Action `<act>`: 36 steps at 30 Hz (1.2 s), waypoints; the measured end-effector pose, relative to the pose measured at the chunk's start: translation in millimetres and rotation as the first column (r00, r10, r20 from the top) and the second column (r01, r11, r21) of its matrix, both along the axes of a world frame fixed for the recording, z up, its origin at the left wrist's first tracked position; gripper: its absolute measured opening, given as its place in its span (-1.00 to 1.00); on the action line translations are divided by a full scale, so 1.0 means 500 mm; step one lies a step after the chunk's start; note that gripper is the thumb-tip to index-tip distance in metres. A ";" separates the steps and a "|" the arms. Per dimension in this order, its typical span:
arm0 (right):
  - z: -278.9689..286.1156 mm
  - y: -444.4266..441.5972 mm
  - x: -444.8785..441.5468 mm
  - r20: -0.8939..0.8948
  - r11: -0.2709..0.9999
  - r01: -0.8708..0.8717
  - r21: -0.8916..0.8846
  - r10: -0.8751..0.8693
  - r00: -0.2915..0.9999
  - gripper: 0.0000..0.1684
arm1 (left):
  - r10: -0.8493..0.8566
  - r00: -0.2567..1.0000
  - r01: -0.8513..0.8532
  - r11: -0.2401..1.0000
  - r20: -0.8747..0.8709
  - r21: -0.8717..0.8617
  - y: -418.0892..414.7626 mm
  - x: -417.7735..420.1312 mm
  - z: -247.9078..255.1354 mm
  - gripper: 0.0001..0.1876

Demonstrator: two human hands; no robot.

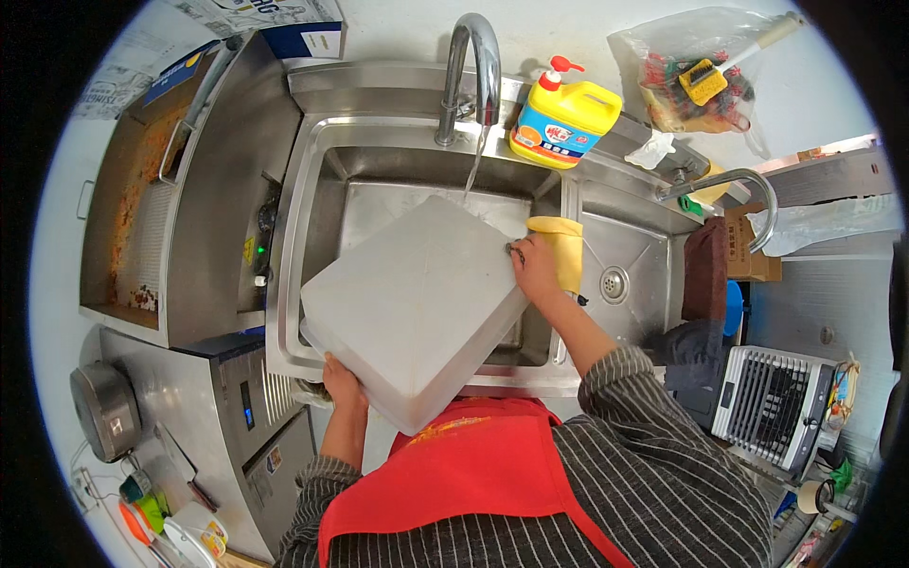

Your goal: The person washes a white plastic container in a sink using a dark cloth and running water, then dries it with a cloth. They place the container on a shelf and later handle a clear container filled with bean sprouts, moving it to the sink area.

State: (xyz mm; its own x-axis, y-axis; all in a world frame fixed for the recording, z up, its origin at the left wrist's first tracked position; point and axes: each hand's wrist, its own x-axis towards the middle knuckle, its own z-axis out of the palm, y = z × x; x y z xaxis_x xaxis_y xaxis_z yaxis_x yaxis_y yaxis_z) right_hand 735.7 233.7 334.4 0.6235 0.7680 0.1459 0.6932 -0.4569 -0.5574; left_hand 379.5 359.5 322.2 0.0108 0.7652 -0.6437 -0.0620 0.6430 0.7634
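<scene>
A large translucent white plastic bin (412, 291) is tilted over the left basin of a stainless-steel sink (284, 284), its flat bottom facing up. My left hand (344, 383) grips its edge on the near left side. Against the bin's right side, my right hand (534, 268) holds a small dark scouring pad (513, 250), mostly covered by the fingers. Water runs from the gooseneck faucet (479, 42) behind the bin's far corner. Just beyond my right hand, a yellow cloth (564, 248) hangs over the divider between the basins. The bin's inside is hidden.
A yellow dish-soap jug (564, 124) with a red pump stands behind the sink. A second faucet (746, 177) arches beside the right basin (632, 241). Left of the sink is a steel appliance (220, 206); a cleaver (181, 454) hangs lower left. A brush (710, 74) hangs upper right.
</scene>
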 end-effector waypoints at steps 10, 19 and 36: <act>-0.003 -0.015 0.010 -0.023 0.995 0.092 -0.031 -0.092 0.995 -0.83 | -0.016 0.999 0.016 1.000 -0.037 0.004 -0.004 -0.011 -0.035 -0.53; -0.008 -0.023 -0.004 0.020 0.999 0.043 -0.015 -0.042 0.999 -0.81 | -0.039 0.999 0.039 0.999 0.007 0.026 -0.009 -0.009 -0.051 -0.53; 0.138 0.122 -0.329 -0.107 0.872 -0.489 -0.023 0.484 0.868 -0.78 | 0.000 0.971 -0.007 1.000 -0.238 -0.029 0.004 -0.043 -0.002 -0.52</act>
